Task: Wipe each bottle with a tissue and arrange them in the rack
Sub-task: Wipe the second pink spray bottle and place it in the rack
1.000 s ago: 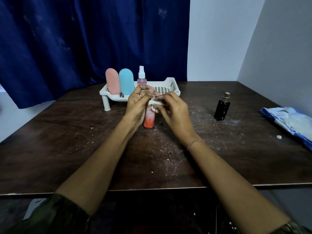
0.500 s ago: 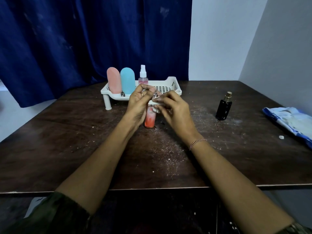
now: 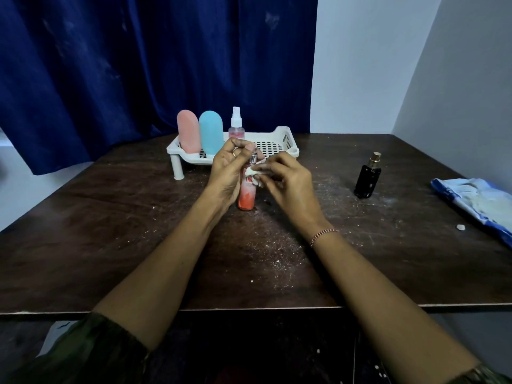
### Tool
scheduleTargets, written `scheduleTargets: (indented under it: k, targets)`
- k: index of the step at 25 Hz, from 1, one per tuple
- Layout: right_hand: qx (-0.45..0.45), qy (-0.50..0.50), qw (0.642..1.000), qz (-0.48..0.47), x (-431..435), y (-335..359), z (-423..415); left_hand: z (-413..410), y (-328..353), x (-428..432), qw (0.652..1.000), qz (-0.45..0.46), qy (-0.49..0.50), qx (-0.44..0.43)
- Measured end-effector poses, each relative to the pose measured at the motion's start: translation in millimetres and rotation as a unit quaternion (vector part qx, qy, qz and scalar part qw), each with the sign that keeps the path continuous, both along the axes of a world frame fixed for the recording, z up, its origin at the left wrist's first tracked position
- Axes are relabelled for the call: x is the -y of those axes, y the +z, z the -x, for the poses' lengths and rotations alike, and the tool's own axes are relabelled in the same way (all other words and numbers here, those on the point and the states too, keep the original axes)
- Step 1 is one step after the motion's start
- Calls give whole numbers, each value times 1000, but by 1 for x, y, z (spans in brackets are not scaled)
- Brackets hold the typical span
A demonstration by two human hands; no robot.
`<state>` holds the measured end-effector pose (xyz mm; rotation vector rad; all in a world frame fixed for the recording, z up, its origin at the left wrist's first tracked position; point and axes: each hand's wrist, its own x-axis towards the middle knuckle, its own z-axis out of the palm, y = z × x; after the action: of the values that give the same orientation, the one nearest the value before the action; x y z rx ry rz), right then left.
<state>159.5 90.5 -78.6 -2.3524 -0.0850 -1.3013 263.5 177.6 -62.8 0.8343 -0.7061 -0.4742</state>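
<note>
Reads as dark wood on the table point(image 3: 110, 231), matt, scratched, and gritty with white crumbs toward six o'clock. At twelve o'clock, white moulded plastic for the rack point(image 3: 285, 139), perforated and faintly shiny; in it, a smooth matt pink bottle point(image 3: 189, 131) and blue bottle point(image 3: 211, 133), plus a clear glossy plastic spray bottle point(image 3: 236, 126). At centre, a glossy orange bottle point(image 3: 246, 196) with a crumpled white paper tissue point(image 3: 256, 173) against it. At three o'clock, a shiny black bottle point(image 3: 367, 178) with a gold metallic cap, and beyond it a crinkled glossy plastic packet point(image 3: 476, 200). Behind, a deep blue cloth curtain point(image 3: 138, 65), soft and velvety.

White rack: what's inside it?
The pink bottle, blue bottle and clear spray bottle stand at the left side of the white rack; its right part shows bare perforated floor. The left hand gripping the orange bottle and right hand pinching the tissue hide the front middle.
</note>
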Motion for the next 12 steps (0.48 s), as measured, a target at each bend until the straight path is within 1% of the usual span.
scheduleTargets:
  k: [7,12]
  targets:
    - [4,-21,999,-40,7,0,0,-5,-2,1,1000,-4,4,5]
    - [5,-5,1000,3,0,1,0,0,0,1,1000,-1,-9,5]
